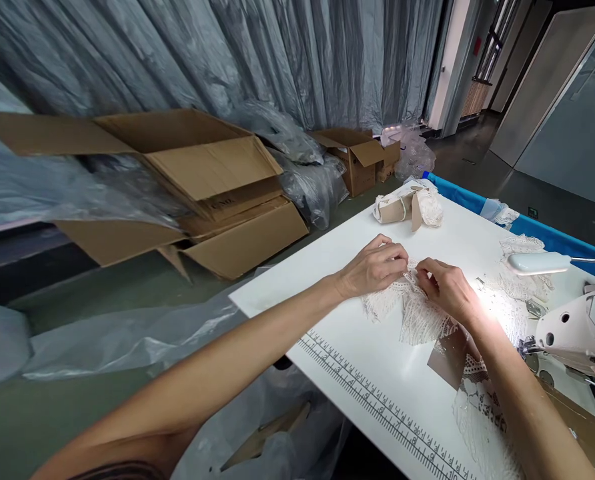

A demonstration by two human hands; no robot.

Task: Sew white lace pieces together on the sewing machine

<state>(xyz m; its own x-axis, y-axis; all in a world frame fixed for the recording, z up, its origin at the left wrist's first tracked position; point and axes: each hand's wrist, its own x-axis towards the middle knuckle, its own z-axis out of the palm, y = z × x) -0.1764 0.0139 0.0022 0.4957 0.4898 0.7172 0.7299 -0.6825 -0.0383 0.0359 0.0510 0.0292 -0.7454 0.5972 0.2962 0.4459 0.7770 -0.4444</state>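
Left hand [375, 267] was closed in a pinch on the far edge of the white lace trim [417, 319], fingers curled, thumb side up. Right hand [447, 290] was closed the same way on the same edge, just beside the left, fingertips nearly touching. Lace lay flat on the white desk [347, 337] directly under and just nearer the person than both hands, fanned out in folds, its tail running back under the right forearm.

Judgement on doing this well: the two pinches should sit close together on one edge so the fold between them is controlled; the rest of the lace should lie flat on the desk, not lifted; light grip, since openwork lace snags and stretches easily.

Brown card piece [450, 357] lay under the lace, just nearer than the right hand. Printed ruler scale [377, 400] ran along the desk edge, nearer than the left forearm. Sewing machine [577, 327] stood to the right of the right hand, its lamp [535, 263] glaring on more lace there. Card wound with lace [407, 208] sat beyond both hands, well apart. Open cardboard boxes [202, 173] and grey plastic sheeting [302, 180] were on the floor far to the left.
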